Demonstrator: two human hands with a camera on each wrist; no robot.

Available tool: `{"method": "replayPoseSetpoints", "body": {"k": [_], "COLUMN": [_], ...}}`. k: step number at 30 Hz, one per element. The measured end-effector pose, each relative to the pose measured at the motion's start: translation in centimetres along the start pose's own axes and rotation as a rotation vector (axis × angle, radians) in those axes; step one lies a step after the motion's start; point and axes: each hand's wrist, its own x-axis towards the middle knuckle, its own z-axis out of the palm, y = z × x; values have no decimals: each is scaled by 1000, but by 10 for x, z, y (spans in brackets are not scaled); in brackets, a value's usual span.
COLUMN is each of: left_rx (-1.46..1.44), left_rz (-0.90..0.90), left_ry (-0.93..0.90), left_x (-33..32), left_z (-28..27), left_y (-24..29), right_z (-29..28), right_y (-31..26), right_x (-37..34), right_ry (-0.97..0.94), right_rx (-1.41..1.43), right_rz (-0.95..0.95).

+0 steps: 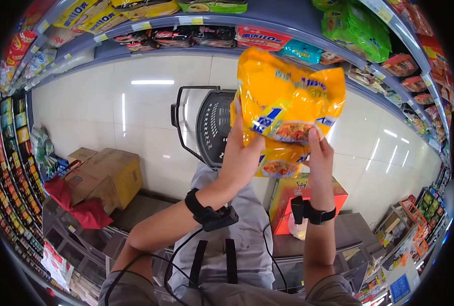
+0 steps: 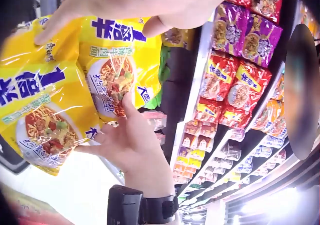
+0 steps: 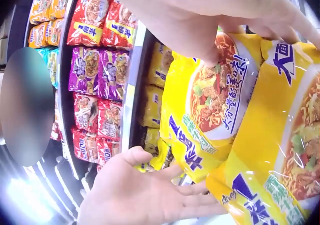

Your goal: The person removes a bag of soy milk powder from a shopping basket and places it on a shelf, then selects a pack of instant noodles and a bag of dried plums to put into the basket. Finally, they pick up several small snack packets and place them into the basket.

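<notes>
Two yellow instant noodle packs are held up in front of the body, an upper pack [image 1: 267, 92] overlapping a lower pack [image 1: 280, 166]. Bowls of noodles are printed on both. My left hand [image 1: 244, 150] holds them from the left side, its fingers partly hidden by the plastic. From the right, my right hand [image 1: 320, 155] pinches the upper pack near its bottom edge, thumb on the printed front. The right wrist view shows the left fingers [image 3: 195, 200] reaching along the packs' edges. Behind the packs, a dark shopping basket [image 1: 211, 127] with raised handles stands on the floor.
Shelves of bagged noodles curve around the front, with a shelf edge [image 1: 211, 20] above the packs. A cardboard box [image 1: 104, 176] is at the left, beside a red cloth [image 1: 86, 209]. Near the right forearm stands a red and green box [image 1: 283, 196].
</notes>
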Motion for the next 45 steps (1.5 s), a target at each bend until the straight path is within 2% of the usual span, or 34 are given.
{"method": "replayPoseSetpoints", "body": {"k": [4,10,12,14,16,18,20,22,25,26,28,33,34,37,42,45], "left_rx": [77,31,127,114,5,-51,-115,-132,-139,-141,-31,-125,-119,-44,132,159], "left_rz": [-166,-221,-257,-280,-287,-242,-177,-183,-1,-9,88,47,35,14,88,95], "left_ry": [119,190,247,248,316,314,348,320,306,307,327,280,257,281,295,329], "left_x": [-7,17,26,30,31,31,27,24,26,27,36,58,63,78,103,109], "left_z": [-34,-76,-90,-99,-100,-105,-111,-117,-126,-128,-133,-158,-163,-177,-192,-193], "left_y": [-48,-134,-159,-176,-188,-207,-222,-234,-264,-272,-288,-327,-333,-356,-395,-408], "right_z": [10,22,26,28,26,31,35,33,34,32,29,36,37,43,44,41], "right_y": [68,155,175,194,205,209,223,242,268,280,308,357,362,368,400,417], "right_x": [4,30,40,53,65,73,76,79,83,84,95,118,126,139,163,171], "right_ry": [-13,-4,7,9,8,6,-51,-86,-140,-137,-109,-24,-25,-220,-221,-237], "right_rx": [-29,-33,-196,-247,-443,-471,-358,-282,48,44,137,329,329,111,81,21], "right_rz": [65,119,48,-10,-21,-35,-143,-130,4,10,35,94,108,24,77,23]}}
